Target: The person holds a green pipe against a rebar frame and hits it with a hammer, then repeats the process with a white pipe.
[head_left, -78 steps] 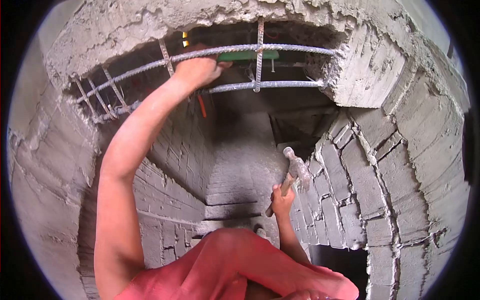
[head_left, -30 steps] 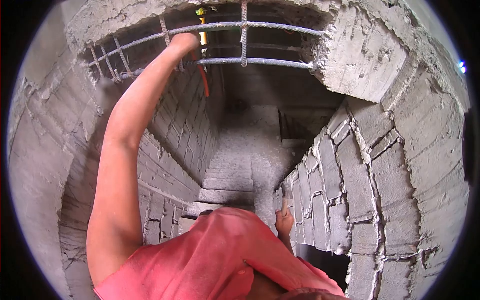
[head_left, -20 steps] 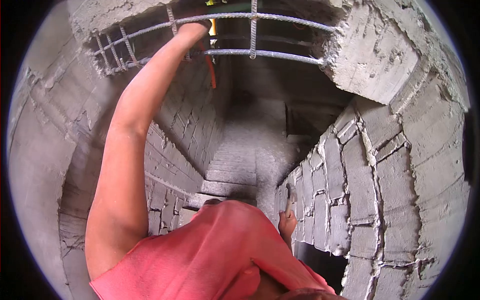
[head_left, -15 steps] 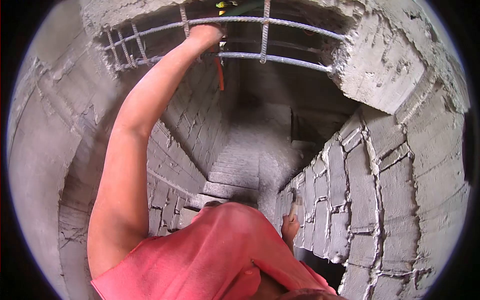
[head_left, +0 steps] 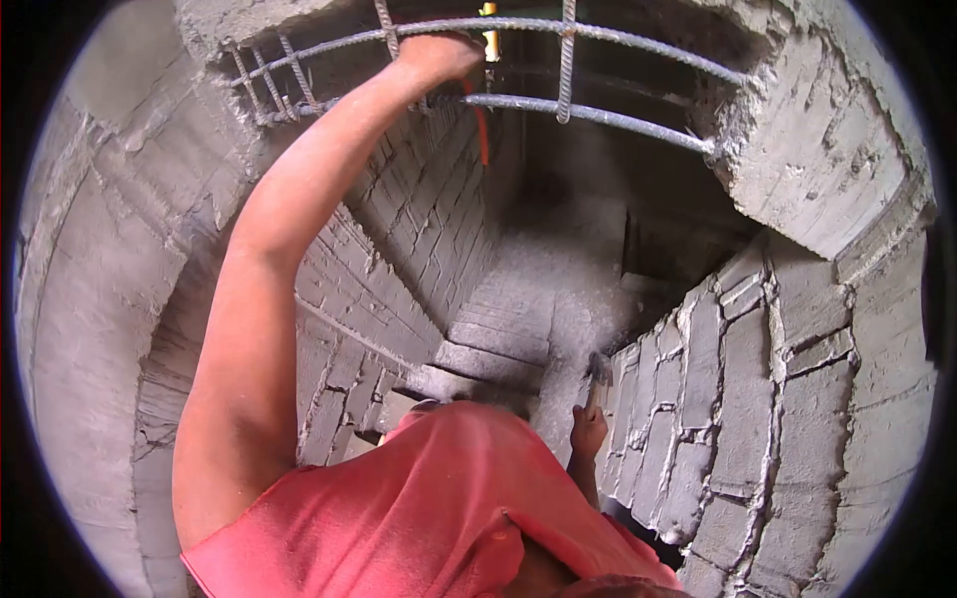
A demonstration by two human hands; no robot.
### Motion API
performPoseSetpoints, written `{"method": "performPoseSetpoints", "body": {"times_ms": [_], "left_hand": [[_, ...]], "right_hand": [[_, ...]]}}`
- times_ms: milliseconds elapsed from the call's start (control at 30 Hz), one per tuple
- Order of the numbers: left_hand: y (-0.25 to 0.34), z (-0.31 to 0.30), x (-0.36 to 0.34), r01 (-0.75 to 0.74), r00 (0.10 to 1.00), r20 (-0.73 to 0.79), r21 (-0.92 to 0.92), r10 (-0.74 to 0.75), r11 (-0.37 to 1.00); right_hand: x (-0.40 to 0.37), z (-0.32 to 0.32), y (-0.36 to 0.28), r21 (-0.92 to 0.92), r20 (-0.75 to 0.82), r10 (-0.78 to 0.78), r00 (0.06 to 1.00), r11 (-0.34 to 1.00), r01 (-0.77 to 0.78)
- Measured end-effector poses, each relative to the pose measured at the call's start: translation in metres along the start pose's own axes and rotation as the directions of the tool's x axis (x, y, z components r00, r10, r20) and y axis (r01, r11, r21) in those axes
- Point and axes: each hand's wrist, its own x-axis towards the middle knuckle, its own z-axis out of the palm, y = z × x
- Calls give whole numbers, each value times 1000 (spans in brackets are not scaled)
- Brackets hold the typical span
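Head view shows you in a narrow stairwell between two block walls. Your left hand [head_left: 439, 55] is raised high to the far top, where the concrete is broken away and the steel is bare. The hand makes a closed fist at the upper bar [head_left: 648, 42]. The fingers seem wrapped around it, though the fingertips are hidden behind the hand. I judge that you hold there to steady your body, because the arm is stretched almost straight. The lower bar [head_left: 618, 120] runs just under the hand, and a short vertical tie [head_left: 566, 60] joins both bars to the right of it. An orange pipe [head_left: 482, 130] hangs behind the bars. Your right hand [head_left: 588, 434] is low and near, just beside the right block wall [head_left: 758, 399], with the fingers closed tightly around the handle of the hammer [head_left: 595, 384]. The hammer stands almost upright with its head on top, close to the wall but, it seems, not touching it; held so, it looks at rest and not in a swing. The broken beam end [head_left: 817, 159] is well apart from it, up on the right. Dusty steps [head_left: 498, 344] go down in the middle, between the left block wall [head_left: 419, 229] and the right one, and your red shirt [head_left: 419, 498] fills the near bottom.
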Motion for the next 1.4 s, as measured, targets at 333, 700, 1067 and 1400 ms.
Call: {"method": "performPoseSetpoints", "body": {"times_ms": [333, 700, 1067, 1400], "left_hand": [[50, -21, -8, -16, 998, 51, -189, 26, 982], [45, -13, 32, -100, 809, 480, -456, 339, 884], [59, -23, 43, -302, 683, 448, -546, 577, 782], [56, -1, 38, -304, 691, 211, -783, 691, 543]], "right_hand": [[53, 1, -110, -142, 0, -368, 930, 920, 365], [179, -3, -399, 593, -353, -550, 757, 494, 636], [196, -31, -451, 240, -409, -671, 619, 575, 782], [162, -21, -461, 469, -386, -642, 662, 481, 740]]}}
